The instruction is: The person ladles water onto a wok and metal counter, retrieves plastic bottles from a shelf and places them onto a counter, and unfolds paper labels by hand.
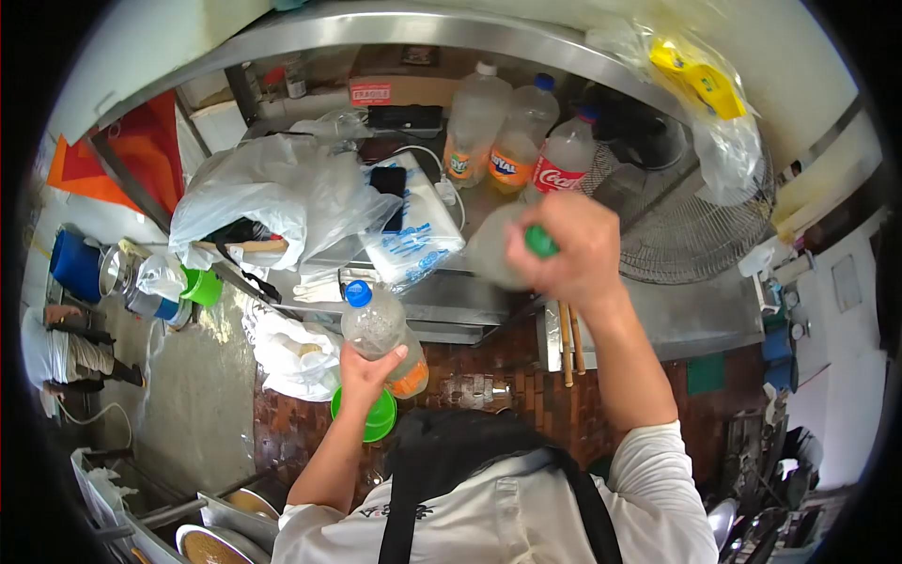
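Note:
My left hand (369, 374) is wrapped round a clear plastic bottle (373, 322) with a blue cap and an orange label, held upright over the floor. My right hand (568, 246) is closed on the neck of a bottle with a green cap (541, 242); this bottle's cloudy body (496, 247) is blurred. Behind it on the steel shelf stand a white-capped bottle (477, 117), a blue-capped bottle with an orange label (526, 127) and a bottle with a red label (564, 155).
A phone (387, 197) lies on a white and blue packet (413, 240), beside a large plastic bag (254, 193). A wire fan guard (662, 226) is at the right. Below are a green basin (378, 419) and a white bag (296, 357). Another person (70, 348) stands far left.

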Demonstrator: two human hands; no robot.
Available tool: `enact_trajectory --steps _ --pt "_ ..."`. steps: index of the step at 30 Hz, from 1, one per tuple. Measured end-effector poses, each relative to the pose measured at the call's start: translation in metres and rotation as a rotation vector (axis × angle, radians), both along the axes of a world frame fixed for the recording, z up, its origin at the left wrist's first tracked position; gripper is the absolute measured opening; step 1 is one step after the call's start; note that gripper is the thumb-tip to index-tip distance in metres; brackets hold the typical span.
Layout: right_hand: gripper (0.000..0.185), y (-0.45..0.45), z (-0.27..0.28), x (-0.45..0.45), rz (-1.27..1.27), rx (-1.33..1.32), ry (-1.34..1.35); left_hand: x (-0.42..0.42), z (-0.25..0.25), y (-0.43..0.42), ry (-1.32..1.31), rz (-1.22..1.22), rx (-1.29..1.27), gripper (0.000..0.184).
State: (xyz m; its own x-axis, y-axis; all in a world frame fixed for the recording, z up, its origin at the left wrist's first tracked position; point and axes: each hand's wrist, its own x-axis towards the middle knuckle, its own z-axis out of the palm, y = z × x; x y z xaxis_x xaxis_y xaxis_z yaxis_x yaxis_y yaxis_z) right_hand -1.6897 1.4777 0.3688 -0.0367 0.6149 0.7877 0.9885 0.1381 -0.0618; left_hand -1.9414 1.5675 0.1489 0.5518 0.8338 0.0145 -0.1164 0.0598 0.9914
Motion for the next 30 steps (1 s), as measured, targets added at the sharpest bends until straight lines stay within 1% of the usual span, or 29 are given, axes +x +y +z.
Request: enact_trajectory --steps 1,4,5,7,9,10,11,12,13,14,17,18,19,20,22,24,27,28,30 --pt "0.019 -0.009 0.007 -0.014 0.075 -0.005 -0.013 0.004 0.007 0.003 0.014 -0.023 0.028 0.05" --pt "0.019 -0.029 0.009 -0.045 0.282 -0.113 0.097 0.016 0.01 0.008 -0.011 -0.023 0.047 0.05" --pt "0.02 -0.034 0.006 -0.054 0.334 -0.16 0.139 0.021 0.01 0.012 0.023 -0.065 0.062 0.051" --pt "0.02 -0.036 -0.005 -0.078 0.463 -0.141 0.263 0.029 0.007 0.017 0.093 -0.139 0.083 0.053" --pt "0.021 -0.037 -0.013 -0.099 0.559 -0.198 0.301 0.036 0.004 0.012 0.176 -0.371 0.082 0.056" --pt "0.023 -0.038 -0.014 -0.108 0.554 -0.237 0.278 0.038 0.003 0.005 0.204 -0.519 0.071 0.057" --pt "0.026 -0.04 -0.012 -0.114 0.55 -0.273 0.249 0.04 0.001 -0.004 0.186 -0.605 0.047 0.059" --pt "0.028 -0.043 -0.006 -0.116 0.598 -0.386 0.256 0.041 -0.001 -0.014 0.168 -0.7 0.02 0.06" --pt "0.032 -0.046 0.0 -0.115 0.643 -0.498 0.258 0.042 -0.003 -0.022 0.149 -0.744 -0.001 0.061" --pt "0.036 -0.049 0.005 -0.113 0.685 -0.611 0.259 0.043 -0.004 -0.027 0.139 -0.737 -0.011 0.063" --pt "0.048 -0.038 0.022 -0.064 0.811 -0.729 0.371 0.041 -0.001 -0.03 0.128 -0.703 -0.014 0.067" --pt "0.052 -0.028 0.033 -0.037 0.53 -0.769 0.311 0.04 0.001 -0.028 0.126 -0.677 -0.011 0.068" --pt "0.05 -0.01 0.028 -0.009 0.257 -0.534 0.269 0.038 0.004 -0.025 0.122 -0.646 -0.008 0.07" --pt "0.048 0.013 0.03 0.024 0.034 -0.377 0.147 0.035 0.009 -0.027 0.114 -0.627 -0.013 0.07" --pt "0.049 0.047 0.028 0.089 -0.538 -0.346 0.025 0.029 0.018 -0.028 0.097 -0.59 -0.018 0.071" --pt "0.059 0.08 -0.003 0.165 -0.627 -0.026 -0.332 0.022 0.025 -0.027 0.1 -0.563 0.025 0.071" --pt "0.067 0.098 -0.008 0.183 -0.718 -0.129 -0.349 0.014 0.017 -0.027 0.104 -0.549 0.055 0.07" --pt "0.066 0.102 -0.011 0.184 -0.685 -0.107 -0.344 0.011 0.013 -0.026 0.107 -0.55 0.06 0.07" --pt "0.066 0.109 -0.014 0.189 -0.626 -0.149 -0.316 0.005 0.006 -0.023 0.087 -0.54 0.059 0.068"
